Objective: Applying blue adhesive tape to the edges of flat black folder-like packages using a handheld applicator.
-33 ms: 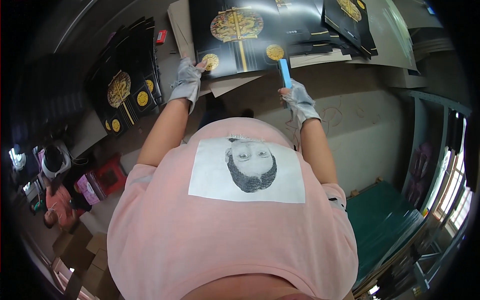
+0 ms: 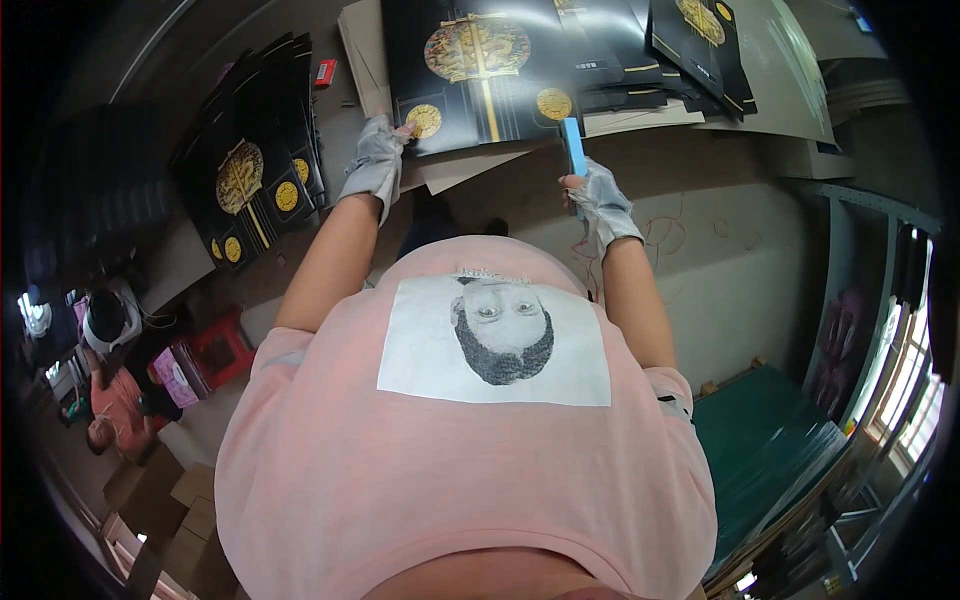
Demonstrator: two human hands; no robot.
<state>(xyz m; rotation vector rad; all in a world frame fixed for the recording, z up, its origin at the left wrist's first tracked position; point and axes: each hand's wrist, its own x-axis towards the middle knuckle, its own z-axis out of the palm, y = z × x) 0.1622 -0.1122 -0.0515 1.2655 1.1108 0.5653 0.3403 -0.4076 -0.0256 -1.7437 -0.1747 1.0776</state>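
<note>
A glossy black sheet (image 2: 470,110) printed with gold round emblems lies on a pile at the table's near edge. My left hand (image 2: 376,160), in a grey fingerless glove, grips its near left corner, the thumb on top beside a gold emblem. The fingers under the corner are partly hidden. Wrapped in my right hand (image 2: 600,205), gloved the same way, is a light-blue bar-shaped tool (image 2: 573,145). Its upper end reaches the sheet's near right corner; whether it touches cannot be told. Pale board (image 2: 470,168) shows beneath the sheet.
More black printed sheets lie in a stack (image 2: 240,180) to the left and a fanned pile (image 2: 690,50) to the right. A small red box (image 2: 325,73) sits near the left stack. A metal frame (image 2: 838,290) and green board (image 2: 765,450) stand right. Cardboard boxes (image 2: 150,500) and a person (image 2: 120,410) are left.
The black sheet has shifted very slightly to the right, and the blue tool with it. Both hands keep almost the same place and hold.
</note>
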